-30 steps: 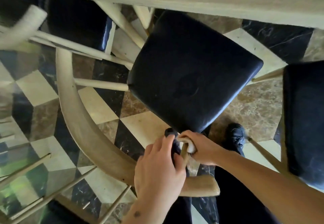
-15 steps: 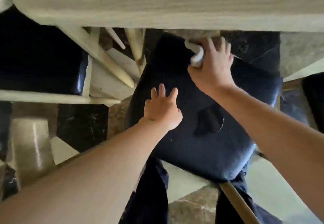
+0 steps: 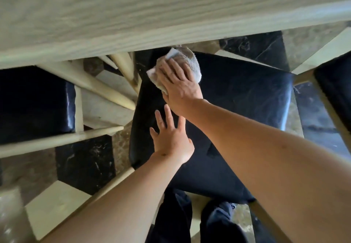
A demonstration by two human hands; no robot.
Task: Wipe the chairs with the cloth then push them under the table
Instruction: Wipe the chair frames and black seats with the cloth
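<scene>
checkered marble floor (image 3: pixel 83 163) below; the pale wooden table (image 3: pixel 133 14) overhangs the black chair seat (image 3: pixel 237 98). your right hand (image 3: pixel 180 85) presses the cloth (image 3: pixel 190 62) flat at its far edge; your left hand (image 3: pixel 171 138) rests spread, nearer you.

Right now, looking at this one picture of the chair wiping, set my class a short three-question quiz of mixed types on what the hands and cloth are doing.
1. True or false: the right hand presses the pale terry cloth flat on the black padded chair seat.
2. Multiple choice: the left hand is A) gripping the cloth, B) spread open over the seat, C) on the pale wooden tabletop.
3. Fill in: the cloth lies near the seat edge closest to the ____.

Key: 1 true; 2 B; 3 tabletop.
</scene>
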